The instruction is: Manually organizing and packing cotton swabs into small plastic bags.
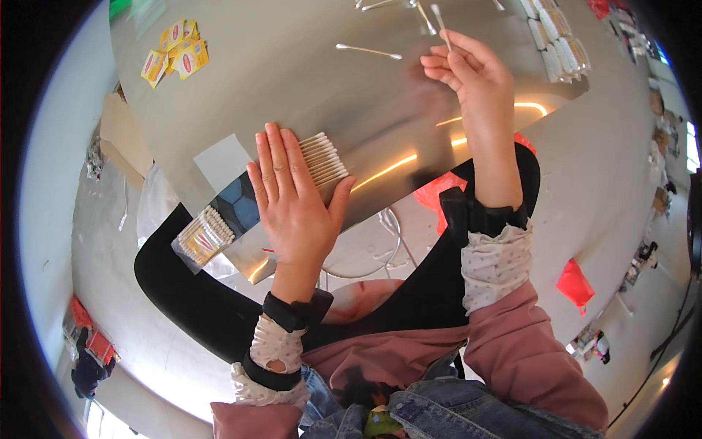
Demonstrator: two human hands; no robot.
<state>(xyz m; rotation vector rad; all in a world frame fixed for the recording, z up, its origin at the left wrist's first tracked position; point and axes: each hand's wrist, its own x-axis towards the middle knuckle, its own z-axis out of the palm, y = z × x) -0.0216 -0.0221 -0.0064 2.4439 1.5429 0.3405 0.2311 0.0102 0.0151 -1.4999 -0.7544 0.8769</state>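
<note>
My left hand (pixel 292 197) lies flat, fingers together, on a row of cotton swabs (pixel 324 157) lined up side by side on the shiny metal sheet (pixel 292 73). My right hand (pixel 472 77) is raised over the sheet's far right part and pinches one cotton swab (pixel 441 23) between thumb and fingers, its tip pointing up. A single loose swab (pixel 368 51) lies on the sheet just left of that hand.
A clear bag of cotton swabs (pixel 205 235) sits at the sheet's near left corner. Yellow and red sachets (pixel 174 53) lie at the far left. Packed swab bundles (pixel 557 36) line the far right edge. Red scraps (pixel 575 284) lie on the floor.
</note>
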